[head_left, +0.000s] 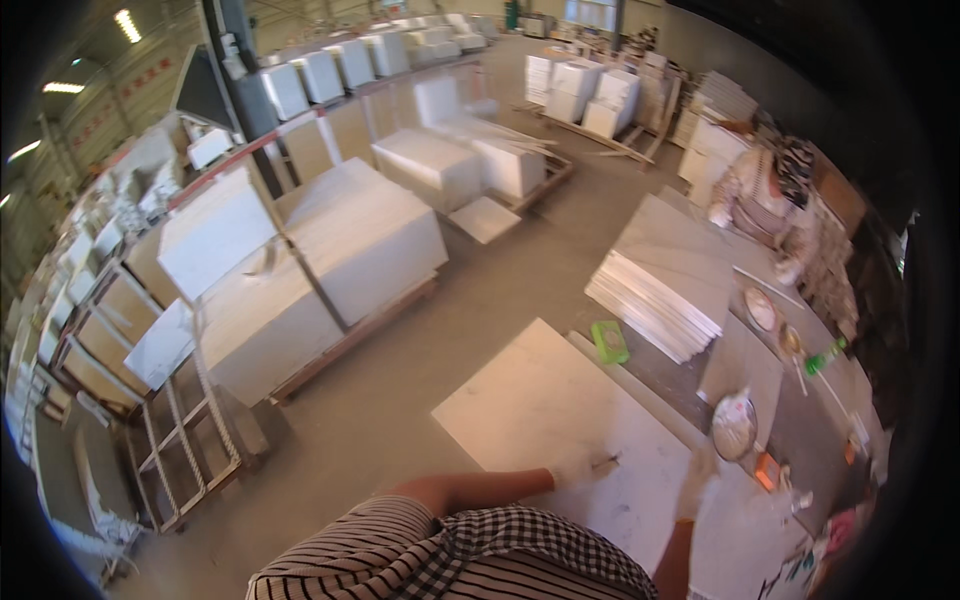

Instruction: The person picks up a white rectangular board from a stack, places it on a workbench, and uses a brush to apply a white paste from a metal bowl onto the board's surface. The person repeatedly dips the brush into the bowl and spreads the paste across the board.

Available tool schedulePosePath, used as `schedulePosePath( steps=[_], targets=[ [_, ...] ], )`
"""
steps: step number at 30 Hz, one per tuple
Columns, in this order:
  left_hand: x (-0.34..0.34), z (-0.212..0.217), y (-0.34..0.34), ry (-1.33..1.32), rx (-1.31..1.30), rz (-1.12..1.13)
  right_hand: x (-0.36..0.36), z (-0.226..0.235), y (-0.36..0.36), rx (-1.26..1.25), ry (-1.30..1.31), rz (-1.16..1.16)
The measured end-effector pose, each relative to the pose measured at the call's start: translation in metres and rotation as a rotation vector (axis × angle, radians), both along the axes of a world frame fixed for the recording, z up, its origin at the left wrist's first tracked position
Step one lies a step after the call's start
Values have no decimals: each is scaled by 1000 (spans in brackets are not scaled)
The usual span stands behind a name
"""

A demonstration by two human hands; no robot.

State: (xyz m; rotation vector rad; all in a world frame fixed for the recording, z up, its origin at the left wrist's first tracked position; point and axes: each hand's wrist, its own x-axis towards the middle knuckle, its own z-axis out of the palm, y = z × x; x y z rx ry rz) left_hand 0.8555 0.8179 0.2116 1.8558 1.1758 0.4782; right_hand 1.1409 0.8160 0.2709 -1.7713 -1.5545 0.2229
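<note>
A large pale flat slab (550,395) lies in front of me on the work table, one corner pointing away. My left hand (578,468), in a light glove, is low over its middle. At its fingertips shows a small, thin, dark thing (607,462), too blurred to name; the fingers look closed around it. By the slab's right edge is my right hand (698,468), also in a light glove. Motion smears its fingers, and I cannot make out whether it grips the edge. Small dark marks dot the slab near my hands.
Beyond the slab are a green box (609,342) and a stack of white panels (655,300). A bowl (734,425), an orange box (767,471) and a green bottle (826,356) stand at right. Another person (765,205) works at far right. Stacked white blocks (370,240) fill the left.
</note>
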Motion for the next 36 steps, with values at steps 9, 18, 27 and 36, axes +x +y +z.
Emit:
schedulePosePath(
  steps=[9, 18, 27, 36],
  targets=[
    [3, 7, 4, -646, -318, 123, -174, 56, -130, -324, 633, -105],
    [-35, 112, -73, -701, -640, 94, -242, 84, -164, -363, 740, -80],
    [-55, 131, -97, -875, -933, 143, -254, 100, -169, -319, 669, -19],
    [-61, 121, -86, -972, -888, 296, -246, 125, -164, -563, 865, -1]
  ],
)
